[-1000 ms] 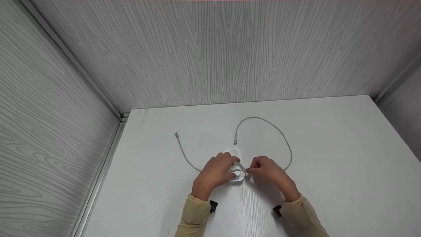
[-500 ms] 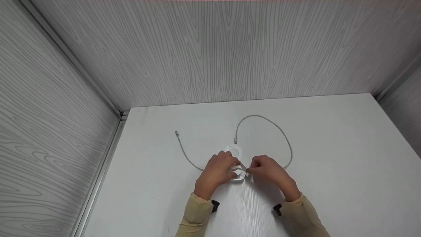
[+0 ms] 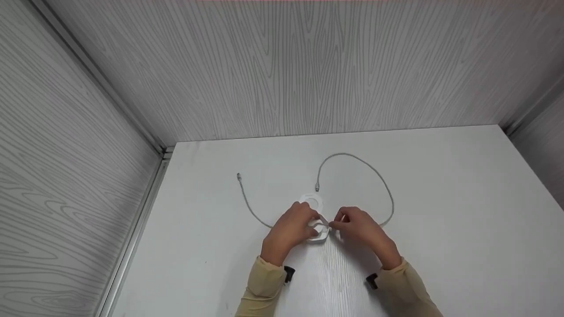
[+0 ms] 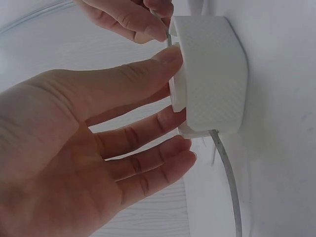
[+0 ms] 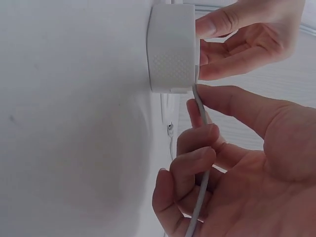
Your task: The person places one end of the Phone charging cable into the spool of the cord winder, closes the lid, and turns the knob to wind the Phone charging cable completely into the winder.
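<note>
Upright on the white table stands a small white cable winder point(image 3: 320, 237), its textured side wall point(image 4: 212, 74) showing in the left wrist view. My left hand point(image 3: 288, 231) pinches the round hub point(image 4: 179, 89) on top between thumb and fingers, other fingers spread beyond it. A grey-white cable point(image 5: 202, 195) runs through the winder and leaves on both sides. Right at the winder's edge, my right hand point(image 3: 359, 226) pinches this cable between thumb and forefinger; the cable trails across its curled other fingers. Behind the winder lies a round white lid part point(image 3: 315, 197), partly hidden by my left hand.
One cable connector point(image 3: 317, 188) lies just behind the lid, at the end of a wide loop on the right. The other connector point(image 3: 239, 176) is at the back left. Wood-grain panels point(image 3: 299, 70) enclose the table at the back and sides.
My left hand has shifted slightly to the right over the winder. My right hand keeps its pinch on the cable at nearly the same spot.
</note>
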